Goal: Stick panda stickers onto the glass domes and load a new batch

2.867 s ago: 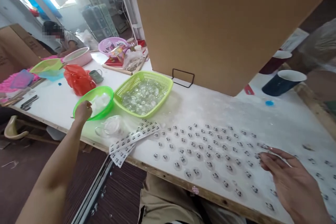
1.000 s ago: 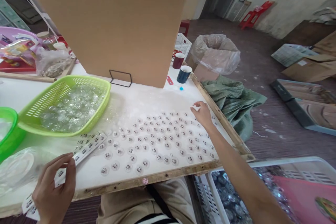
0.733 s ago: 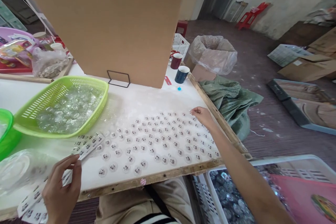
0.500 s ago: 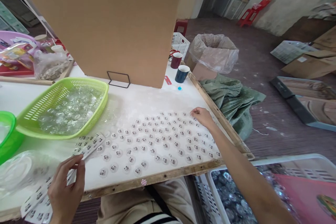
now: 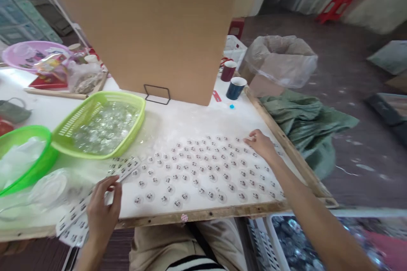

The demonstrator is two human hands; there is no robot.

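Note:
My left hand [image 5: 104, 203] is closed on sheets of small dark-printed stickers [image 5: 73, 224], near the table's front left edge. Part of the sheets sticks out past my fingertips toward the green basket. At the far right of the spread, my right hand [image 5: 261, 146] hovers low over the table, fingertips bent close together; anything between them is too small to make out. Many clear round pieces [image 5: 212, 178], each bearing a black-and-white panda-like picture, lie in loose rows on the white table [image 5: 187, 118] between my hands.
A lime-green basket [image 5: 141, 123] of clear pieces and a bright green bowl [image 5: 47, 144] stand left. A tall cardboard sheet [image 5: 143, 29] rises at the back, beside a dark blue mug [image 5: 235, 89] and maroon mug [image 5: 228, 71]. Wooden strips [image 5: 210, 214] edge the table.
The view has swung left, so everything appears farther right. My right hand's fingertips look slightly shifted at the far row of round pieces. My left hand keeps its hold on the sticker sheets.

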